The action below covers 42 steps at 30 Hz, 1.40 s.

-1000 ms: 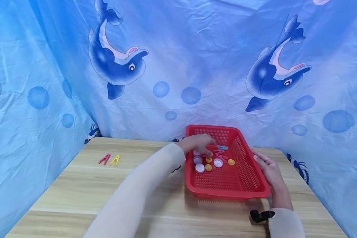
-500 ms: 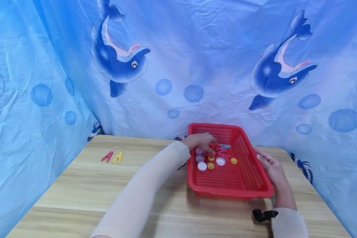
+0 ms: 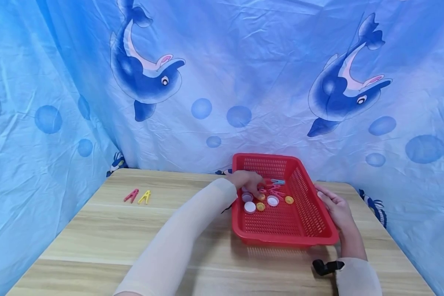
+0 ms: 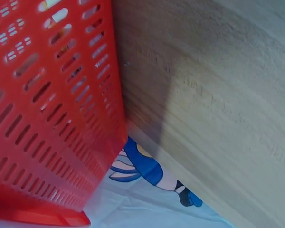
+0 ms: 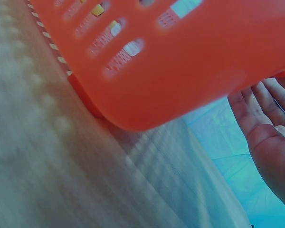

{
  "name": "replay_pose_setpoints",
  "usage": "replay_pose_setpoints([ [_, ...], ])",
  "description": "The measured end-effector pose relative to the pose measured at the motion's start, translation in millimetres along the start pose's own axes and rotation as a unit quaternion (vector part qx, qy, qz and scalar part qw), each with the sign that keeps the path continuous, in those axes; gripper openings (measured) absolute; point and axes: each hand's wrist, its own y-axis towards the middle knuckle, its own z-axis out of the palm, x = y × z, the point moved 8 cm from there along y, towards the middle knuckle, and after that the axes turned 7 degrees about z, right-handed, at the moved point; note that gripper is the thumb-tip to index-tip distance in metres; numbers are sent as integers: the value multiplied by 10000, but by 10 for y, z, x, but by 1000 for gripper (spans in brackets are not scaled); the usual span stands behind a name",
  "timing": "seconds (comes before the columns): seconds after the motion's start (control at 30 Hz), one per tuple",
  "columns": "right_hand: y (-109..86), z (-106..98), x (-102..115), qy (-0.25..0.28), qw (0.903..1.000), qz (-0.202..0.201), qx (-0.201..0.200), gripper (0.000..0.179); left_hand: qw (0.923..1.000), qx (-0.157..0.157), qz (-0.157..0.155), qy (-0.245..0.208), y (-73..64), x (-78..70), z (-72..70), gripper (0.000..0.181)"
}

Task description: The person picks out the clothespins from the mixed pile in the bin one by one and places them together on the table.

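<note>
A red plastic basket (image 3: 281, 239) with slotted walls sits on the right half of the table. My left hand (image 3: 247, 181) reaches down into it from the left, thumb and fingers bent among small pieces. Its thumb tip overlaps a yellow bottle cap (image 3: 261, 197), beside pink clothespins (image 3: 275, 191); I cannot tell whether the fingertips pinch one. White cap (image 3: 249, 207), another yellow cap (image 3: 260, 206) and a light-blue clothespin (image 3: 278, 181) lie nearby. My right hand (image 3: 336, 209) grips the basket's right rim, with its fingers beneath the rim in the right wrist view.
A pink clothespin (image 3: 131, 195) and a yellow clothespin (image 3: 144, 197) lie on the left of the wooden table (image 3: 96, 242). A blue dolphin-print curtain (image 3: 214, 74) hangs along the table's back and sides.
My left hand has dropped lower and slightly nearer among the caps and clothespins, its thumb now over a yellow cap. My right hand keeps its hold on the basket rim.
</note>
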Motion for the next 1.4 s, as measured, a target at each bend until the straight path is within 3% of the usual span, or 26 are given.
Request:
replay_pose_setpoints([
  [0.2,0,24,13,62,9999,-63,54,73,9916,-38,884,939,-19,-145,46,56],
  [0.5,-3,23,3,202,9998,-15,89,73,9809,11,1517,1215,-191,-334,182,46],
  [0.77,-5,32,4,210,9997,-24,131,72,9760,138,1719,1330,-334,-449,247,41],
  [0.93,-16,30,15,229,9997,-54,121,70,9712,-9,1986,1317,-313,-480,242,37],
  [1.2,-26,32,20,208,9997,-41,117,71,9742,-163,2010,1016,-275,-501,223,30],
  [1.4,-25,34,25,199,9997,-36,101,72,9669,-244,2288,1103,-276,-546,213,36],
])
